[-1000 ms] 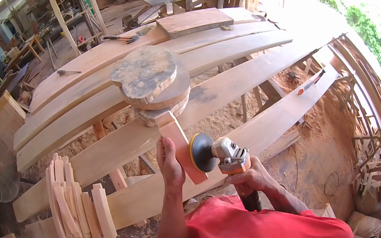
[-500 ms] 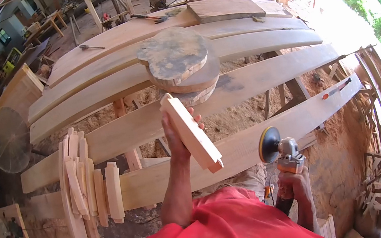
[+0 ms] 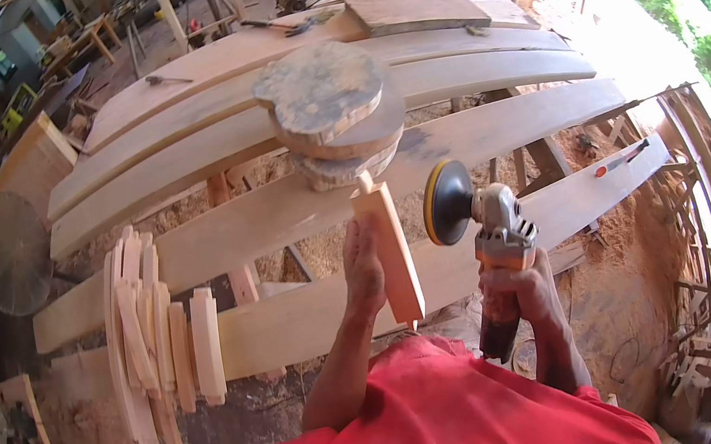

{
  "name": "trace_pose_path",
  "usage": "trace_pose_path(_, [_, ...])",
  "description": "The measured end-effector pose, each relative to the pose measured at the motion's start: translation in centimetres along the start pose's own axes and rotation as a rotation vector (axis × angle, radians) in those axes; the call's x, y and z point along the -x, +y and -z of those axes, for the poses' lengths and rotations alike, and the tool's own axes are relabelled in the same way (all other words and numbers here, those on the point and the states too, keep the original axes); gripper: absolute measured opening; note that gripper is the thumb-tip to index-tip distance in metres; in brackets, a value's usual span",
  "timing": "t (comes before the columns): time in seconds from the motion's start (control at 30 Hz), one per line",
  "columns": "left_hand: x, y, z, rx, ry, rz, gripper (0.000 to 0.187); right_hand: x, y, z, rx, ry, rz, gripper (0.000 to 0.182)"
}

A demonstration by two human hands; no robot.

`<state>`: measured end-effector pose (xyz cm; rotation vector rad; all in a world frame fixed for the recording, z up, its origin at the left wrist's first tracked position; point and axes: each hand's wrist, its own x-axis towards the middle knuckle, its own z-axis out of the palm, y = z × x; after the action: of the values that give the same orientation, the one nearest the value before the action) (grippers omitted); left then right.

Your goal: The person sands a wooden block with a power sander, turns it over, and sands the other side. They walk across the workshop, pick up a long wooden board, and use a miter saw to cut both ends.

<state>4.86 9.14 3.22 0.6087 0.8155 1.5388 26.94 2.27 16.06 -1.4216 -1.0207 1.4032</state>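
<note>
In my left hand [image 3: 363, 268] is a short wooden piece [image 3: 396, 257] with a tenon at its end, held nearly upright in front of my red shirt. Its far end overlaps the stacked wood slabs in this view. My right hand [image 3: 519, 284] is wrapped round the body of an angle grinder [image 3: 501, 240], raised at about the same height. The grinder carries a round sanding pad [image 3: 448, 203] with a yellow rim, its edge turned toward the wooden piece, with a gap between them.
Long planks [image 3: 491, 133] run across supports over sawdust. Round wood slabs [image 3: 325, 95] are stacked mid-bench. Several cut wooden pieces [image 3: 138, 315] lie piled at the left. A red-handled tool [image 3: 619, 164] rests on the nearest plank, and a thick board [image 3: 419, 14] lies at the back.
My left hand has turned the wooden piece more upright and shifted it right. My right hand has brought the grinder up and left, closer to the piece.
</note>
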Motion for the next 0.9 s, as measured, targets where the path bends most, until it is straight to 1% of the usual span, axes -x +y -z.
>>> trace_pose_path(0.07, [0.9,2.1,-1.3,0.076,-0.067,0.024,0.032,-0.6,-0.3,-1.1,0.035,-0.008,0.018,0.035])
trace_pose_path(0.1, [1.1,2.4,-1.4,0.079,-0.063,0.015,0.032,-0.8,-0.5,-1.4,0.064,-0.003,0.045,0.037])
trace_pose_path(0.17, [1.4,2.9,-1.5,0.098,-0.095,0.06,0.033,-1.0,-0.8,-1.8,0.095,-0.031,0.028,0.036])
trace_pose_path(0.2, [1.5,3.2,-1.8,0.1,-0.091,0.055,0.033,-1.1,-0.7,-1.9,0.099,-0.055,0.026,0.035])
trace_pose_path(0.23, [1.7,3.6,-2.4,0.094,-0.101,0.007,0.034,-1.1,-0.5,-2.1,0.103,-0.076,0.022,0.033])
trace_pose_path(0.27, [1.9,3.8,-2.7,0.089,-0.111,-0.04,0.035,-1.0,-0.4,-2.1,0.109,-0.09,0.007,0.033])
trace_pose_path(0.4, [1.7,4.3,-2.5,0.218,-0.138,0.003,0.036,-0.4,1.6,-1.5,0.076,-0.131,-0.072,0.032])
trace_pose_path(0.47, [0.7,4.2,-2.3,0.189,-0.061,-0.064,0.037,0.4,2.4,-1.4,0.131,-0.143,-0.064,0.03])
trace_pose_path(0.5, [0.0,3.9,-1.8,0.189,-0.062,-0.064,0.037,0.8,2.7,-1.4,0.185,-0.156,-0.061,0.029])
trace_pose_path(0.57, [-1.5,3.3,-1.0,0.096,0.067,-0.106,0.035,1.7,3.4,-1.3,0.176,-0.141,-0.089,0.03])
trace_pose_path(0.6, [-1.7,4.2,-1.6,0.054,0.118,-0.145,0.034,2.0,4.3,-0.9,0.173,-0.15,-0.09,0.031])
trace_pose_path(0.63, [-2.0,4.9,-2.0,0.051,0.116,-0.137,0.034,2.3,4.8,-0.8,0.169,-0.157,-0.091,0.033])
trace_pose_path(0.7, [-2.8,6.0,-2.2,0.114,0.146,-0.148,0.035,3.3,4.3,-0.6,0.154,-0.139,-0.139,0.036])
trace_pose_path(0.73, [-3.5,6.0,-1.7,0.134,0.131,-0.167,0.039,3.8,4.3,-0.3,0.182,-0.127,-0.174,0.037])
trace_pose_path(0.77, [-3.8,6.5,-1.4,0.131,0.132,-0.167,0.039,4.1,4.4,0.1,0.211,-0.119,-0.207,0.038])
trace_pose_path(0.8, [-3.9,7.5,-1.2,0.192,0.11,-0.104,0.042,4.4,4.7,0.6,0.225,-0.087,-0.22,0.033])
trace_pose_path(0.83, [-4.0,8.4,-0.8,0.251,0.096,-0.049,0.045,4.8,5.0,1.2,0.227,-0.107,-0.221,0.033])
trace_pose_path(0.9, [-3.8,9.6,1.1,0.18,0.053,-0.022,0.054,5.4,5.1,2.4,0.18,0.031,-0.18,0.025])
